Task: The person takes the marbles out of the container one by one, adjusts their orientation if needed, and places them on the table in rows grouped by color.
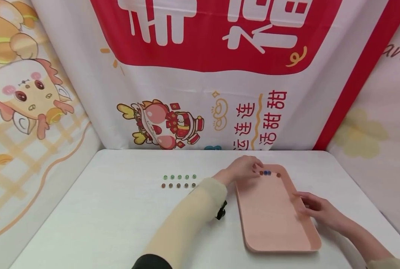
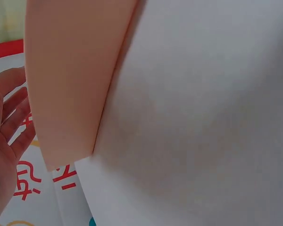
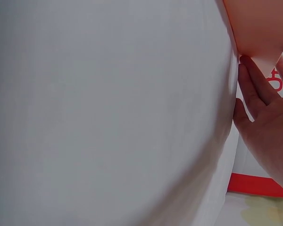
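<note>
A pink tray [image 1: 274, 213] lies on the white table. Over its far left corner reaches my left hand [image 1: 243, 167], fingers bent down beside a brown marble [image 1: 261, 173]; whether they pinch a marble is hidden. Two blue marbles [image 1: 267, 173] sit just right of that one, and another brown marble [image 1: 279, 175] lies farther right, along the tray's far end. My right hand [image 1: 321, 211] holds the tray's right wall, some fingers at the rim and others low against the outside in the right wrist view. In the left wrist view, the tray wall [image 2: 75, 84] partly covers the left fingers.
Left of the tray, a row of green marbles [image 1: 180, 177] lies behind a row of brownish marbles [image 1: 178, 185] on the white table [image 1: 112, 216]. A printed cloth [image 1: 203, 86] hangs along the table's back edge. Patterned sheets [image 1: 25, 149] stand at both sides.
</note>
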The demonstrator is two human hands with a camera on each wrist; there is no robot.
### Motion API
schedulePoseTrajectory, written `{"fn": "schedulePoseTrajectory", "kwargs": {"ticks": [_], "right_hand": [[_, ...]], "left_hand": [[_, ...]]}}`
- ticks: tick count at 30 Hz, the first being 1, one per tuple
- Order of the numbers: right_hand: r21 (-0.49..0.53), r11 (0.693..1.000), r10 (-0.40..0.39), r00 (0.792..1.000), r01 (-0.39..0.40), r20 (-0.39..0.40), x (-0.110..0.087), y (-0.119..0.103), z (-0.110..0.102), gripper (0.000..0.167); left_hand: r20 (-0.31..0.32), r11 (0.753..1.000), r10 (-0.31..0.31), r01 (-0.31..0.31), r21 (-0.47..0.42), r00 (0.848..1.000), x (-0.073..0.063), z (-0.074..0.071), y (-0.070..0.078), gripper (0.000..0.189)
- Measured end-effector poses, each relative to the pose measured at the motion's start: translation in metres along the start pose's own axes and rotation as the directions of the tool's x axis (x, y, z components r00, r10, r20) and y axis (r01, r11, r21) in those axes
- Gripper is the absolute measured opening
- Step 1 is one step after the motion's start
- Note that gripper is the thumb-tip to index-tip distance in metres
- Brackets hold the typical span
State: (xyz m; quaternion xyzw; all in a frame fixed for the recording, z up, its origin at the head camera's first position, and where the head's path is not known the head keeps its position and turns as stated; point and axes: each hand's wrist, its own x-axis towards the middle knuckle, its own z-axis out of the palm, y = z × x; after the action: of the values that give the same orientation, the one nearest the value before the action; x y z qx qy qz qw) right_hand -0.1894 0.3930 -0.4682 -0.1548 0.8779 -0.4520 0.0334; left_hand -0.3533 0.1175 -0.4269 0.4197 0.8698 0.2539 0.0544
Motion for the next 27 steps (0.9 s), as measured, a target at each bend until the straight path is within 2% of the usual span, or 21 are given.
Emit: {"fn": "schedulePoseTrajectory", "kwargs": {"ticks": [7, 10, 15, 17, 22, 27], "right_hand": [[0.010, 0.997, 0.070, 0.997, -0.071, 0.017, 0.001, -0.004, -0.001, 0.053], [0.015, 0.998, 0.068, 0.997, -0.068, 0.020, 0.001, -0.004, -0.001, 0.053], [0.021, 0.998, 0.061, 0.998, -0.062, 0.012, 0.001, -0.004, -0.002, 0.053], [0.026, 0.997, 0.068, 0.998, -0.069, 0.016, 0.001, -0.003, -0.002, 0.054], [0.037, 0.997, 0.071, 0.997, -0.072, 0.023, 0.002, -0.003, -0.001, 0.055], [0.039, 0.998, 0.048, 0.999, -0.048, 0.016, 0.000, -0.003, -0.002, 0.053]], "left_hand": [[0.026, 0.998, -0.033, 0.032, 0.047, 0.999, 0.009, 0.010, 0.003, 0.034], [0.039, 0.996, -0.063, 0.060, 0.063, 0.997, 0.011, 0.014, 0.002, 0.035], [0.058, 0.991, -0.094, 0.088, 0.097, 0.994, 0.015, 0.021, 0.002, 0.018], [0.057, 0.990, -0.082, 0.075, 0.120, 0.995, 0.017, 0.025, 0.002, 0.011], [0.064, 0.988, -0.037, 0.027, 0.149, 0.997, 0.020, 0.031, -0.001, 0.016], [0.066, 0.990, -0.034, 0.024, 0.136, 0.997, 0.023, 0.034, -0.003, 0.018]]}}
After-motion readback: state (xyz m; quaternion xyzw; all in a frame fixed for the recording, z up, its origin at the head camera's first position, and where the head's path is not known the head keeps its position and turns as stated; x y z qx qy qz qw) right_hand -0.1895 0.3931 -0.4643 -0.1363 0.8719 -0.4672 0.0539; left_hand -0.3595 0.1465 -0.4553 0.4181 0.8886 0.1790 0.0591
